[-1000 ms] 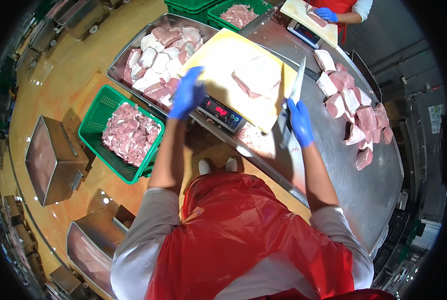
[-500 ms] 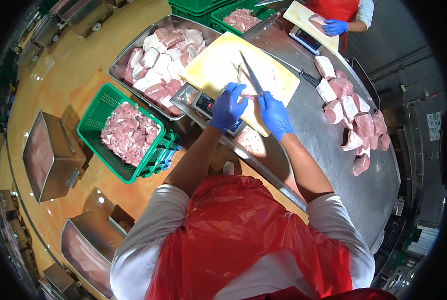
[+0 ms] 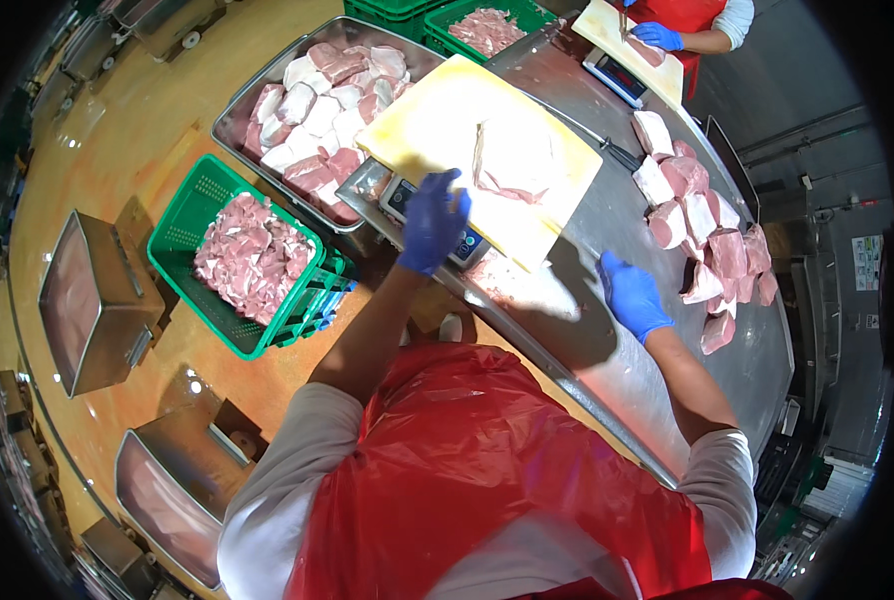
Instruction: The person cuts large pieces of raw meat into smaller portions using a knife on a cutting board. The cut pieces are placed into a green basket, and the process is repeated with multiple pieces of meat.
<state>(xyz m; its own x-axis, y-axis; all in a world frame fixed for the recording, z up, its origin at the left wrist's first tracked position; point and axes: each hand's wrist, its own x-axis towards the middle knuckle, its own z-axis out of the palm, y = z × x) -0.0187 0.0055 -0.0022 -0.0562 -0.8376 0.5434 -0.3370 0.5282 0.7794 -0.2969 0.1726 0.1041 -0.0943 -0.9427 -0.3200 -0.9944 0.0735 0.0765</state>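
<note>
A pale slab of pork (image 3: pixel 520 165), washed out by bright light, lies on the yellow-white cutting board (image 3: pixel 417 110). My left hand (image 3: pixel 434 222), in a blue glove, hovers by the board's near left edge, over the scale (image 3: pixel 469 247); its fingers are apart and it holds nothing. Off the board to the right, my blue-gloved right hand (image 3: pixel 635 296) is over the steel table with its fingers curled closed. Whatever is in that grip is hidden, and no knife blade shows. A sharpening steel with a black handle (image 3: pixel 622 156) lies beyond the board.
Left of the board stands a steel tub (image 3: pixel 229 125) of pork pieces, with a green crate (image 3: pixel 182 215) of trimmings below. Pork chunks (image 3: pixel 712 235) are heaped on the steel table (image 3: pixel 707 400) at right. Across it, a co-worker's gloved hand (image 3: pixel 657 36) touches meat on another board.
My right hand has moved right and nearer, off the board; the knife it held is out of sight. My left hand has let go of the pork and drawn back left.
</note>
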